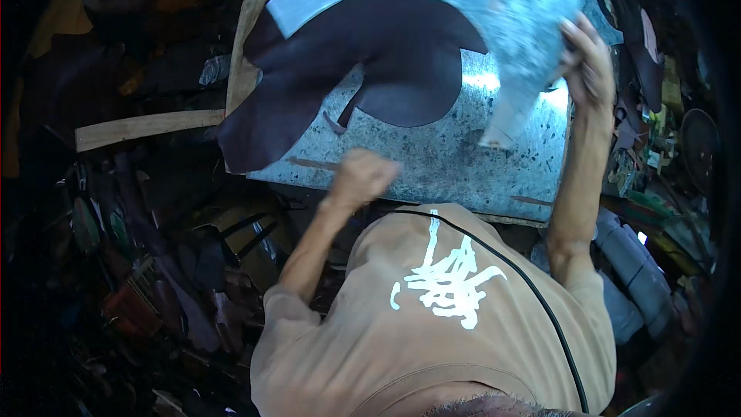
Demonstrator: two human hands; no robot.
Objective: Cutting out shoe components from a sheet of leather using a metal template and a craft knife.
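**On the metal tabletop (432, 158), work looks partway**

At ten o'clock lies dark brown leather (289, 81), already notched and curved; what remains is unclear. At seven, the left hand (364, 177) curls its fingers, contents hidden, over the near edge. Bare metal opens at five. The right hand (590, 62), at two, seemingly pinches a pale curved sheet (529, 11).

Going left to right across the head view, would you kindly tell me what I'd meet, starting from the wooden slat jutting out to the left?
Jutting wooden slat → dark brown leather piece → right hand → pale pinkish strip.
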